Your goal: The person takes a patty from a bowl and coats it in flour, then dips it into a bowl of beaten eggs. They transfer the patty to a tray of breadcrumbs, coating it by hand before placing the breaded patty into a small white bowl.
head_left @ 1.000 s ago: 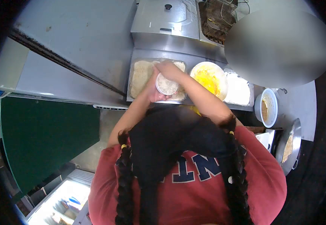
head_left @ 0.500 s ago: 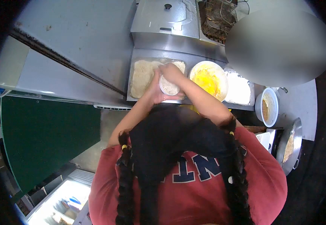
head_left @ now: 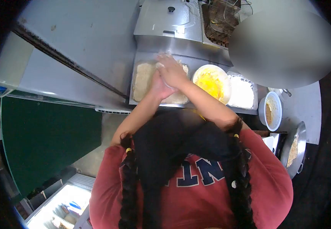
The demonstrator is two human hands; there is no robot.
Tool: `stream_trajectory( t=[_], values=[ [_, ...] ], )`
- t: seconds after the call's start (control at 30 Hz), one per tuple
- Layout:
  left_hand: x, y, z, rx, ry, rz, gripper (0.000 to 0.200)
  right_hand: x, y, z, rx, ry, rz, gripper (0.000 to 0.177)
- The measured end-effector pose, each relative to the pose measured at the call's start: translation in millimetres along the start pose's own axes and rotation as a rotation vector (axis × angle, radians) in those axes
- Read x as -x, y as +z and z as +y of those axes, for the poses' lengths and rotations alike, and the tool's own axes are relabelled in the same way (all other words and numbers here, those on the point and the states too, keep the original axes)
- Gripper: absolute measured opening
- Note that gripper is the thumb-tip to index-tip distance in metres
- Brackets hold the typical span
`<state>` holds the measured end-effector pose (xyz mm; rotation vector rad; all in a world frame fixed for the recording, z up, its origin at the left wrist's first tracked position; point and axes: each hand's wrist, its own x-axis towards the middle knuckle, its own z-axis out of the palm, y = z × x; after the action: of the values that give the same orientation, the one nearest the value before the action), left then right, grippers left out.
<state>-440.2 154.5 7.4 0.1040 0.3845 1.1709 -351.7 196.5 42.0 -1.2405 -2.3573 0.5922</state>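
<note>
Over a metal tray (head_left: 142,82) of pale flour or crumbs, my two hands are together. My right hand (head_left: 172,70) lies on top, its floury fingers stretched toward the back of the tray. Beneath it, my left hand (head_left: 160,87) is around a small round container, whose rim shows only as a thin edge between the hands. The container's contents are hidden. Just right of the tray stands a white bowl (head_left: 211,83) with a yellow, egg-like mixture. Beside that is a tray of white powder (head_left: 242,91).
A lidded steel fryer (head_left: 167,19) with wire baskets (head_left: 226,15) stands behind. At right are a white tub (head_left: 270,110) and a large metal pan (head_left: 296,149). A grey cabinet wall (head_left: 85,42) rises at left. A blurred oval hides the upper right.
My right hand has moved from the container's far edge to flat across its top, covering the pale contents seen earlier. My left hand still supports it, now slightly turned.
</note>
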Motion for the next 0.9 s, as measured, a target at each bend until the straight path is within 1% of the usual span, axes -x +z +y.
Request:
stream_trajectory(
  t=[0.07, 0.1, 0.17, 0.2, 0.23, 0.3, 0.33, 0.4, 0.5, 0.53, 0.57, 0.6, 0.63, 0.7, 0.73, 0.77, 0.83, 0.87, 0.9],
  values=[
    [2.0, 4.5, 4.1, 0.051, -0.045, -0.018, 0.061, -9.3, -4.3, 5.2, -0.118, 0.005, -0.147, 0.056],
    [3.2, 8.8, 6.9, 0.049, -0.035, -0.023, 0.061, -19.8, -0.5, 16.8, -0.115, -0.006, -0.145, 0.056],
    [7.6, 14.5, 10.1, 0.032, -0.102, 0.019, 0.063, -38.0, 11.6, 45.0, -0.507, -0.09, -0.07, 0.055],
    [5.8, 11.0, 11.0, 0.049, -0.114, 0.001, 0.063, -39.4, 10.3, 47.0, -0.409, -0.122, -0.065, 0.054],
    [8.3, 16.1, 11.6, 0.05, -0.114, 0.001, 0.063, -34.0, 2.7, 33.7, -0.409, -0.122, -0.065, 0.054],
    [10.0, 26.7, 11.6, 0.05, -0.067, 0.051, 0.062, -17.6, -9.3, 10.0, -0.044, -0.032, -0.197, 0.055],
    [6.0, 22.6, 9.6, 0.049, -0.067, 0.05, 0.062, -15.7, -8.8, 8.9, -0.043, -0.032, -0.195, 0.055],
    [1.6, 13.1, 6.4, 0.093, 0.007, 0.0, 0.061, -12.8, -6.4, 3.0, -0.095, -0.019, -0.155, 0.056],
    [4.2, 14.7, 5.6, 0.041, 0.007, 0.05, 0.061, -9.2, -8.3, -3.0, -0.021, -0.014, -0.151, 0.056],
    [3.6, 13.1, 6.0, 0.039, 0.004, 0.048, 0.061, -16.3, 0.6, 11.6, -0.02, -0.012, -0.148, 0.056],
    [4.1, 11.1, 7.8, 0.006, -0.038, 0.039, 0.062, -29.3, 11.9, 30.7, -0.214, -0.049, -0.2, 0.056],
    [5.3, 12.6, 10.1, -0.027, -0.078, 0.031, 0.062, -37.3, 9.2, 31.9, -0.408, -0.088, -0.253, 0.056],
    [6.7, 14.8, 10.1, -0.026, -0.07, 0.031, 0.062, -41.2, 5.1, 34.4, -0.407, -0.095, -0.256, 0.056],
    [8.0, 20.3, 7.8, -0.071, -0.099, 0.083, 0.062, -49.7, -4.2, 39.9, -0.616, 0.135, -0.314, 0.055],
    [6.5, 19.9, 6.3, -0.071, -0.098, 0.083, 0.062, -52.6, 0.4, 36.1, -0.414, -0.024, -0.299, 0.053],
    [5.0, 18.7, 4.2, -0.051, -0.072, 0.082, 0.062, -48.5, 4.4, 34.2, -0.416, -0.022, -0.299, 0.053],
    [4.8, 20.0, 1.1, -0.03, -0.048, 0.084, 0.062, -32.4, -4.0, 10.3, -0.116, 0.054, -0.282, 0.053],
    [6.3, 19.3, 0.0, -0.052, -0.041, 0.101, 0.061, -31.7, 8.0, 17.5, -0.122, 0.049, -0.239, 0.053],
    [7.4, 19.8, 0.2, -0.077, -0.034, 0.115, 0.061, -29.6, 7.5, 15.0, -0.126, 0.051, -0.242, 0.053]
  ],
)
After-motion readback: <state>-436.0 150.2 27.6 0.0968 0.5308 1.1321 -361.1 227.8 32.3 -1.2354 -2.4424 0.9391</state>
